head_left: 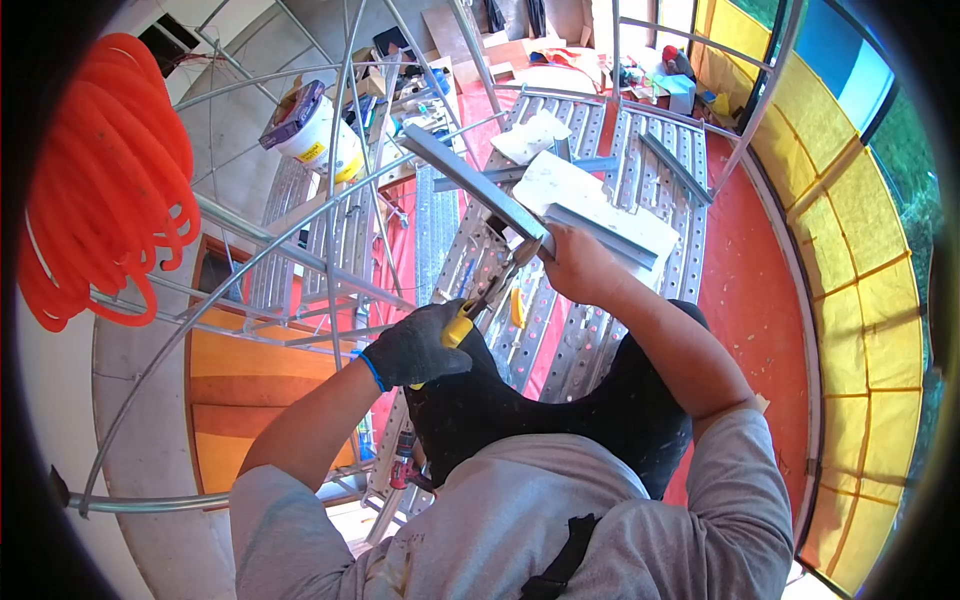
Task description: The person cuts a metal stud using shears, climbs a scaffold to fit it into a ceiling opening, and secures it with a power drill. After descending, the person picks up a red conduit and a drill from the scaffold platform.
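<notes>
My left hand [418,345], in a dark glove with a blue cuff, is closed around the yellow handles of tin snips [459,329]. The snips' jaws point up and right, right at the near end of a grey metal channel [470,182]. That channel slants away to the upper left, above the platform. My bare right hand [582,264] grips its near end, close beside the jaws. Below the snips, a curved yellow object [517,308] lies on the perforated metal planks [590,330] between my legs.
White board pieces [545,185] and metal channel offcuts [600,236] lie ahead on the planks. Scaffold tubes [330,205] cross the left side. A white bucket [325,140] stands behind them, and a coiled orange hose [110,180] hangs nearby. A red-and-black power drill [402,465] sits below my left arm.
</notes>
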{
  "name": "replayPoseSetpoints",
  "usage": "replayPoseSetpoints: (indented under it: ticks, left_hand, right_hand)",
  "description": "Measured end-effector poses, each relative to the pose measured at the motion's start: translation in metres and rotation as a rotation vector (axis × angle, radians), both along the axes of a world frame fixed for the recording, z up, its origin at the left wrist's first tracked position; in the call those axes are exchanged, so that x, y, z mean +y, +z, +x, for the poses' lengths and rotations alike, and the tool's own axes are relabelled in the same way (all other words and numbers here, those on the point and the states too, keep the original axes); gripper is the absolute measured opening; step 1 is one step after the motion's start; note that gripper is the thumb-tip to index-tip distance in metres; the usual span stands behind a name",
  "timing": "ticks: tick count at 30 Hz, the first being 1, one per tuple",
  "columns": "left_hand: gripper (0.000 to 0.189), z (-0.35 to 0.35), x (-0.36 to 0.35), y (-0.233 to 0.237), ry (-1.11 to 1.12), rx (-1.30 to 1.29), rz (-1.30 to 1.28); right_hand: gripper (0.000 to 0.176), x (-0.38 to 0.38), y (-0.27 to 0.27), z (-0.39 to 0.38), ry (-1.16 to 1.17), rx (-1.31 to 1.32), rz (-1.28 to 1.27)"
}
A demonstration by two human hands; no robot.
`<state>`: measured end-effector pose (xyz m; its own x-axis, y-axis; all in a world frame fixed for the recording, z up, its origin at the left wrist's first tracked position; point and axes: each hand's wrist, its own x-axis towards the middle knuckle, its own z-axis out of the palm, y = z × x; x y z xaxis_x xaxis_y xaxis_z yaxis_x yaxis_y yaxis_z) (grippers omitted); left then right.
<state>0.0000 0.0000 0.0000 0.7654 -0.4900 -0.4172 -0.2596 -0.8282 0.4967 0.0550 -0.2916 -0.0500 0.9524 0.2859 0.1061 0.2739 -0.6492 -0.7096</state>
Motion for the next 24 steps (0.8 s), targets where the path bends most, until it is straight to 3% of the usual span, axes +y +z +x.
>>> replayPoseSetpoints:
  ticks: [5, 11, 17, 20, 24]
  left_hand:
    - [0.092, 0.001, -0.008, 0.007, 0.079, 0.018, 0.084]
    - [0.087, -0.007, -0.008, -0.001, 0.073, -0.070, -0.029]
    - [0.079, -0.003, -0.009, 0.007, 0.024, -0.043, -0.018]
    - [0.073, 0.002, -0.008, 0.007, 0.059, 0.032, 0.037]
    - [0.068, 0.008, 0.000, -0.007, 0.040, -0.019, 0.051]
  right_hand:
    - [0.022, 0.003, 0.004, -0.001, -0.009, -0.025, -0.046]
    - [0.023, 0.008, 0.008, -0.004, -0.061, 0.070, 0.055]
    - [0.024, 0.007, 0.002, -0.003, -0.012, -0.076, 0.014]
    - [0.024, 0.010, 0.023, -0.011, -0.062, 0.081, 0.016]
    - [0.026, 0.010, 0.007, -0.005, -0.071, 0.065, 0.061]
